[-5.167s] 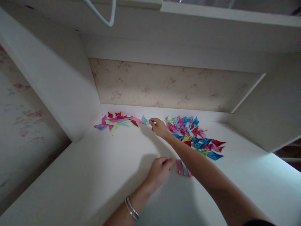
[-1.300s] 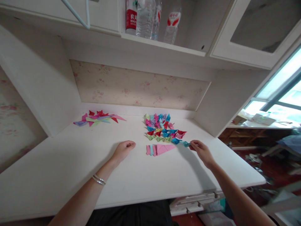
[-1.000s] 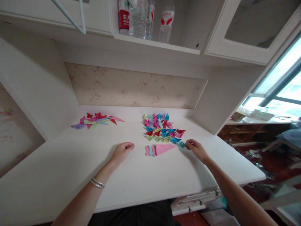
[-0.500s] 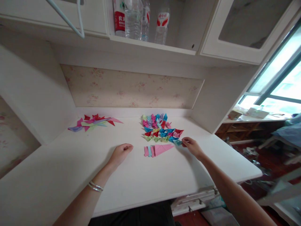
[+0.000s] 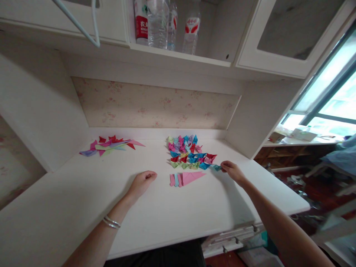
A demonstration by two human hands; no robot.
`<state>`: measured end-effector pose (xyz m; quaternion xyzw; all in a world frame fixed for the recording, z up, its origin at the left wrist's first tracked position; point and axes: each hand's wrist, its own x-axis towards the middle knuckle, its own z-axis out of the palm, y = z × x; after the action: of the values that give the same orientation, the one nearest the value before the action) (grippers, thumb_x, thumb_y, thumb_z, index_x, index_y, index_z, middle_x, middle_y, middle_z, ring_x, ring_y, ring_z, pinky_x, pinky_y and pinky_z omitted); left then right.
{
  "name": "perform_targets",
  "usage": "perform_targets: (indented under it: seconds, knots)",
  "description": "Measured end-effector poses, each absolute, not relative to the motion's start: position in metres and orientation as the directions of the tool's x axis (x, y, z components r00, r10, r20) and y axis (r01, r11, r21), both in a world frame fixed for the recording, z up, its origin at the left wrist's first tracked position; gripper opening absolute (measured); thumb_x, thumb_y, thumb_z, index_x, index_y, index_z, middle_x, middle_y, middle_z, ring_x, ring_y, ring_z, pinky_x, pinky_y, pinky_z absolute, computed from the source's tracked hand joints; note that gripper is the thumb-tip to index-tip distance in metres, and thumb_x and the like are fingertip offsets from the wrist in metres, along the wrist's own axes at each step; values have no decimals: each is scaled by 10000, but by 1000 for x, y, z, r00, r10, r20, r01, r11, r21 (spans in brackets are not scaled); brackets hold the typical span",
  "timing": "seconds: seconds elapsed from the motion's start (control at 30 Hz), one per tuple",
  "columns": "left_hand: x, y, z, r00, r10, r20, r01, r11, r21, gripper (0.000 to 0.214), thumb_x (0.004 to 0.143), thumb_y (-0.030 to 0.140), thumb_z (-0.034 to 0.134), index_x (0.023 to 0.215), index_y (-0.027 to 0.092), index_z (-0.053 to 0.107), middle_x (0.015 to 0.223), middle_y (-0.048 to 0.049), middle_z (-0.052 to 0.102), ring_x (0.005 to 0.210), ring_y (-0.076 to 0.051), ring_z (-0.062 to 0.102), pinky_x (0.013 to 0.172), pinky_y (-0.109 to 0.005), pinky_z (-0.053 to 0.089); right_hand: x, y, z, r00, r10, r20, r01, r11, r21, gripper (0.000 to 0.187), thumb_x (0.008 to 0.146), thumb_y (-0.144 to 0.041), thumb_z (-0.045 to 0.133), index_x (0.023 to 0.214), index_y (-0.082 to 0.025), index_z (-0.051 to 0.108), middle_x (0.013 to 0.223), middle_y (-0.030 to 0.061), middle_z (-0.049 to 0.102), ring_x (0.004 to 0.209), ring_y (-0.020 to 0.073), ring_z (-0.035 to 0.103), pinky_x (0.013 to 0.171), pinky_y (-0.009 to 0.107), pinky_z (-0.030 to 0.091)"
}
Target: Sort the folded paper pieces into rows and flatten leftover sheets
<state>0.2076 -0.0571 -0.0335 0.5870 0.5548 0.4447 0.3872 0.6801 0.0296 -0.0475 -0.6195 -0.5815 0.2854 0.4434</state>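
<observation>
My right hand (image 5: pixel 231 171) pinches a small teal folded paper piece (image 5: pixel 216 168) by its right end, at the right end of the front row. Several rows of folded paper pieces (image 5: pixel 185 157) in blue, red, green and pink stand to its left and behind. My left hand (image 5: pixel 143 181) rests on the white tabletop with its fingers curled; whether anything is inside cannot be seen. Between the hands lie a pink pointed folded paper (image 5: pixel 191 178) and a few narrow pink and light blue paper pieces (image 5: pixel 176 180).
A loose pile of coloured folded papers (image 5: pixel 112 145) lies at the back left of the white desk (image 5: pixel 155 215). Plastic bottles (image 5: pixel 158 24) stand on the shelf above. A white cable (image 5: pixel 80 26) hangs at the upper left. Side panels (image 5: pixel 267 107) bound the desk.
My right hand has moved slightly to the right with the teal paper piece, which now sits farther from the blue one beside it. My left hand has stayed in place.
</observation>
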Motion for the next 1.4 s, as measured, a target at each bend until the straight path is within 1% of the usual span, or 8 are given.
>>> perform_targets:
  seconds: [0.17, 0.33, 0.43, 0.63, 0.9, 1.1, 1.4]
  knots:
    - [207, -57, -34, -15, 995, 96, 321, -86, 943, 365, 737, 489, 604, 875, 172, 722, 875, -47, 733, 839, -219, 641, 780, -302, 458, 685, 45, -47, 153, 979, 134, 471, 47, -881, 209, 626, -351, 662, 737, -174, 673, 620, 33, 668, 595, 173, 605, 618, 303, 490]
    - [207, -57, -35, -14, 995, 101, 313, -91, 945, 340, 747, 475, 608, 867, 181, 726, 883, -41, 736, 846, -212, 646, 778, -289, 456, 686, 49, -41, 128, 988, 85, 467, 15, -884, 166, 610, -317, 664, 697, -177, 684, 657, 53, 689, 592, 181, 619, 592, 303, 491]
    - [207, -57, -35, -13, 995, 98, 318, -89, 944, 323, 754, 462, 608, 872, 185, 727, 883, -35, 736, 833, -207, 647, 769, -284, 454, 683, 49, -39, 105, 992, 65, 466, 8, -885, 173, 603, -321, 676, 691, -172, 682, 654, 54, 687, 586, 178, 613, 589, 300, 489]
    - [207, -58, -34, 1, 995, 100, 325, -95, 941, 323, 770, 459, 597, 877, 180, 720, 878, -36, 730, 841, -209, 640, 765, -285, 452, 674, 51, -42, 70, 996, 57, 451, 19, -892, 209, 590, -354, 708, 672, -166, 665, 580, 29, 649, 564, 164, 590, 589, 297, 483]
    - [207, -58, -33, 6, 995, 98, 333, -94, 938, 314, 764, 449, 600, 860, 174, 718, 866, -37, 729, 836, -206, 636, 767, -283, 446, 662, 51, -44, 20, 999, 46, 440, 33, -897, 249, 585, -381, 730, 687, -160, 676, 595, 26, 649, 587, 168, 596, 602, 302, 492]
    - [207, -56, -34, 13, 995, 103, 344, -101, 934, 323, 768, 451, 596, 854, 164, 715, 844, -35, 724, 806, -197, 634, 738, -275, 443, 670, 51, -42, 34, 998, 43, 439, 23, -898, 253, 588, -380, 734, 696, -163, 661, 609, 18, 646, 595, 158, 601, 613, 287, 501]
    - [205, -54, -41, 19, 995, 100, 344, -101, 933, 324, 775, 449, 593, 880, 167, 714, 869, -39, 723, 826, -201, 630, 762, -285, 444, 677, 55, -44, 80, 996, 32, 432, -6, -902, 246, 611, -359, 723, 738, -160, 653, 618, 18, 636, 588, 155, 595, 616, 293, 508]
